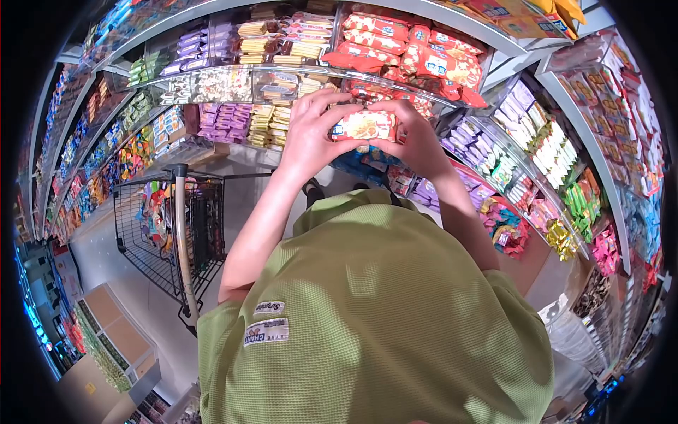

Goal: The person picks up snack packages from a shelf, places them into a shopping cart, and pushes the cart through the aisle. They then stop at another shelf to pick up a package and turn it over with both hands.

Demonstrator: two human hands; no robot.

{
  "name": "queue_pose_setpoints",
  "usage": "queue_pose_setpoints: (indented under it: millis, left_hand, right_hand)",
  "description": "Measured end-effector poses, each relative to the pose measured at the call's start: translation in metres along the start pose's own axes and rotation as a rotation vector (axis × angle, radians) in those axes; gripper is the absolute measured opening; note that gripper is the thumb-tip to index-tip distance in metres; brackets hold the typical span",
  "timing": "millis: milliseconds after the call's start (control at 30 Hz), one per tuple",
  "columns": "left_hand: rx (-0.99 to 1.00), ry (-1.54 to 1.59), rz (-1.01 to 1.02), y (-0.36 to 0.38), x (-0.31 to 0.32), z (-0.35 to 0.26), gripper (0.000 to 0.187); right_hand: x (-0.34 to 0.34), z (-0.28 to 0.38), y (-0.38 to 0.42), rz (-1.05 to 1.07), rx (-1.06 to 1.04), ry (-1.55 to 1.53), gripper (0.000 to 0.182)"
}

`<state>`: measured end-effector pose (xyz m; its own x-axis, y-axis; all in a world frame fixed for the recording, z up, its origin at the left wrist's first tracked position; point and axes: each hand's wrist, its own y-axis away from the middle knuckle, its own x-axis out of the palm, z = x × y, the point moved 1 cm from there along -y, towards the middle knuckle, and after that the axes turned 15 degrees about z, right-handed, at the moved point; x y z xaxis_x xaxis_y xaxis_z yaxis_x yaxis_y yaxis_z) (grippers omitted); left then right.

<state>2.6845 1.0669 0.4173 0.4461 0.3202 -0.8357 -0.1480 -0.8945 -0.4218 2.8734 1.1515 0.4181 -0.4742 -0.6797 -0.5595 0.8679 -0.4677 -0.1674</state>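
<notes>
Between both hands, in front of the shelf, is a small red and cream snack packet (365,126) with a printed picture on its face. My left hand (316,134) grips its left end, thumb below and fingers above. My right hand (417,138) holds the right end in the same way. Just above the hands, a clear shelf bin holds larger red packets (438,60). Wrapped biscuits in cream wrappers (307,46) lie in the bin to the upper left.
A black wire shopping cart (152,233) with goods inside stands at the left. Purple packets (224,121) fill a lower bin. Curved shelves of colourful packets (551,148) rise at the right. A brown carton (116,325) is at the lower left.
</notes>
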Motion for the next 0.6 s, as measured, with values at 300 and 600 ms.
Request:
queue_pose_setpoints:
  millis: [300, 600]
  left_hand:
    - [0.037, 0.133, -0.005, -0.003, 0.000, -0.001, 0.047]
    - [0.052, 0.140, 0.004, -0.003, 0.001, 0.001, 0.049]
  right_hand:
    - [-0.004, 0.008, 0.000, 0.010, 0.031, 0.017, 0.050]
    - [-0.001, -0.002, -0.001, -0.034, -0.082, 0.068, 0.052]
